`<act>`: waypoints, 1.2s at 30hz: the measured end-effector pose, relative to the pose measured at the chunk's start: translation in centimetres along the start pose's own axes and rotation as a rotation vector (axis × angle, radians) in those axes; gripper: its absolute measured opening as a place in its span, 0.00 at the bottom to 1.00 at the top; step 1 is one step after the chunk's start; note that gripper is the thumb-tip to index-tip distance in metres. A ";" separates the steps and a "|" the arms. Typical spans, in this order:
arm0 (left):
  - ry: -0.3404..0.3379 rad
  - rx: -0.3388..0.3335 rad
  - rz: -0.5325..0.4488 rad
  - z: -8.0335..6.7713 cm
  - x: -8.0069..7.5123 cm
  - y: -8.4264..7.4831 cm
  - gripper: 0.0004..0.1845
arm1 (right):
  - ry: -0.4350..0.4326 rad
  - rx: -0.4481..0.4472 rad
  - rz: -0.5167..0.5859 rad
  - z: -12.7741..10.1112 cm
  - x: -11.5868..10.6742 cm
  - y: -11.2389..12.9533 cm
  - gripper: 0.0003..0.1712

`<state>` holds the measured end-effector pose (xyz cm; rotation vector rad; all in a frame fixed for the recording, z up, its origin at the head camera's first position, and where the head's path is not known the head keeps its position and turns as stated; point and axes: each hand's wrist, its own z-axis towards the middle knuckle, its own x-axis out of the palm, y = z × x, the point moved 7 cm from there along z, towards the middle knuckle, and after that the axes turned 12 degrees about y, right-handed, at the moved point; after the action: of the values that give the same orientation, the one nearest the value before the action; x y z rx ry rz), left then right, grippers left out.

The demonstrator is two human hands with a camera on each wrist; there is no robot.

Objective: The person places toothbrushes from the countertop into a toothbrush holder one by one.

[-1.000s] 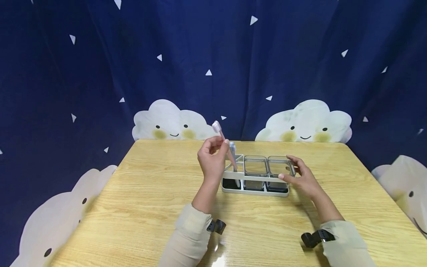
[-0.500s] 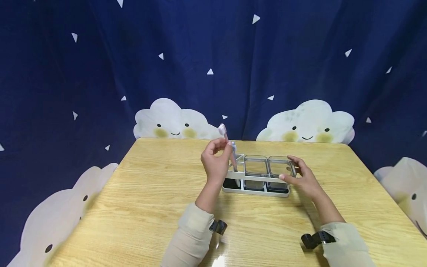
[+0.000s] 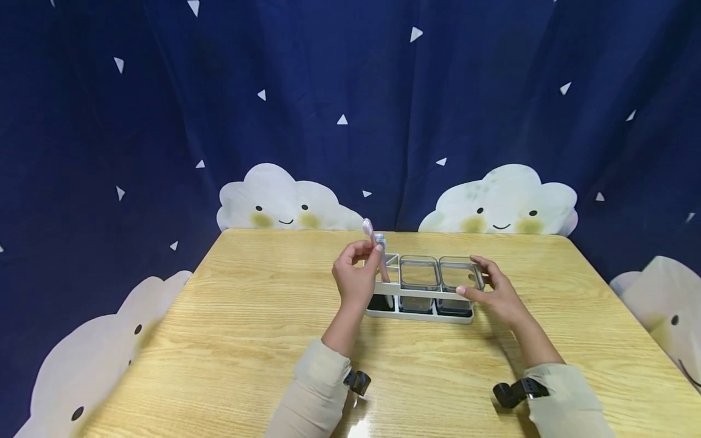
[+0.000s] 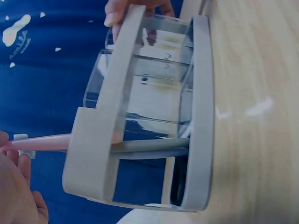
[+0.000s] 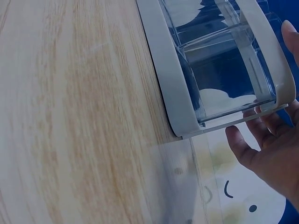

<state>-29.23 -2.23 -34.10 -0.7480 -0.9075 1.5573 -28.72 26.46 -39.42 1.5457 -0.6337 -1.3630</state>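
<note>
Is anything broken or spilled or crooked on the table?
Nothing stands out. The rack sits flat on the table, both clear cups upright in it. The left hand pinches a pink toothbrush, slightly tilted, in the end slot; the right hand touches the rack's other end.

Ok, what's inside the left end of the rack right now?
In the rack's left slot stand a pink toothbrush, pinched by the left hand, and a grey one. Their lower ends are hidden by that hand and the frame. Two clear cups sit beside them.
</note>
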 end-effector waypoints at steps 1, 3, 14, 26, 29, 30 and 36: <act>0.003 -0.008 0.003 -0.1 0.0 0.3 0.05 | 0.002 -0.001 0.004 -0.2 0.1 0.5 0.44; 0.011 -0.014 0.012 -0.4 0.1 0.7 0.04 | 0.005 -0.002 0.009 -0.3 0.1 1.0 0.44; 0.037 -0.030 0.047 -1.2 0.2 2.0 0.03 | -0.002 0.000 0.006 0.8 -0.4 -2.3 0.45; 0.046 -0.035 0.091 -2.1 0.3 2.7 0.03 | -0.005 -0.010 -0.017 0.7 -0.2 -2.4 0.45; 0.046 -0.012 0.120 -2.2 0.3 2.7 0.04 | 0.000 0.000 -0.012 0.7 -0.2 -2.3 0.45; 0.046 -0.003 0.130 -2.3 0.3 2.8 0.04 | 0.001 0.006 -0.009 0.7 -0.2 -2.1 0.45; 0.042 0.047 0.184 -2.4 0.6 2.8 0.05 | 0.000 0.020 0.002 -0.1 0.2 0.5 0.45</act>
<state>-28.63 -1.50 -37.71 -0.8462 -0.7860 1.7112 -28.45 26.14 -39.04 1.5612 -0.6500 -1.3588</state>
